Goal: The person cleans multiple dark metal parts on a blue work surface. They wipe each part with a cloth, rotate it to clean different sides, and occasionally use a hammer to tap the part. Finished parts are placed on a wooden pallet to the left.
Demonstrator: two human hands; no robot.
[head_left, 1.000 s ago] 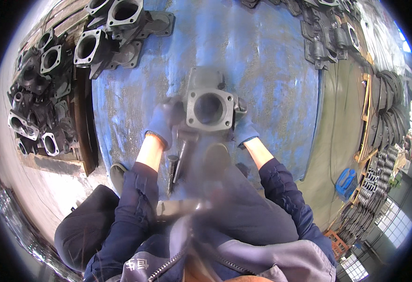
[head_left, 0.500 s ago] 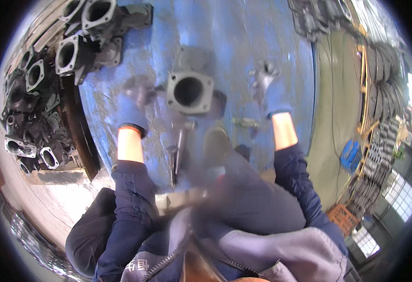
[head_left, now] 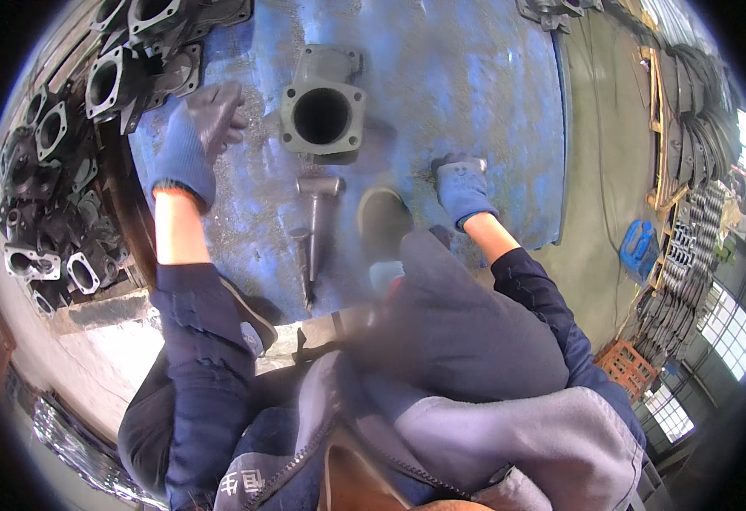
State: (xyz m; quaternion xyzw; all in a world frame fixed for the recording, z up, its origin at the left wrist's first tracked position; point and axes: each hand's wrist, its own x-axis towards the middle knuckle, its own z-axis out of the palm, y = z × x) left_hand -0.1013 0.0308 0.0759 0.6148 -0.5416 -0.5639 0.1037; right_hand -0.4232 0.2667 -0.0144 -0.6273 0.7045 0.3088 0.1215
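Observation:
A grey metal casting (head_left: pixel 322 115) with a square flange and a large round bore stands on the blue work surface (head_left: pixel 262 196). To its left, my gloved left hand (head_left: pixel 207 119) is open, fingers loosely bent and apart, close to the piled castings. On the right, my gloved right hand (head_left: pixel 461 183) is closed low over the surface. A small pale metallic end shows beside its fingers, but the rest of what it grips is hidden. Between the hands lie a hammer (head_left: pixel 318 204) and a slim pointed metal rod (head_left: pixel 304 264), both nearest the front edge.
Similar castings (head_left: pixel 105 81) are heaped along the left side. More dark parts (head_left: pixel 552 13) sit at the far right corner. My shoe (head_left: pixel 384 217) rests by the hammer. Beyond the right edge are a cable (head_left: pixel 601 153), a blue plastic container (head_left: pixel 639 247) and an orange crate (head_left: pixel 627 368).
My left hand has moved left, away from the casting toward the pile. My right hand has come down and closed where a small tool lay. The whole view has shifted slightly.

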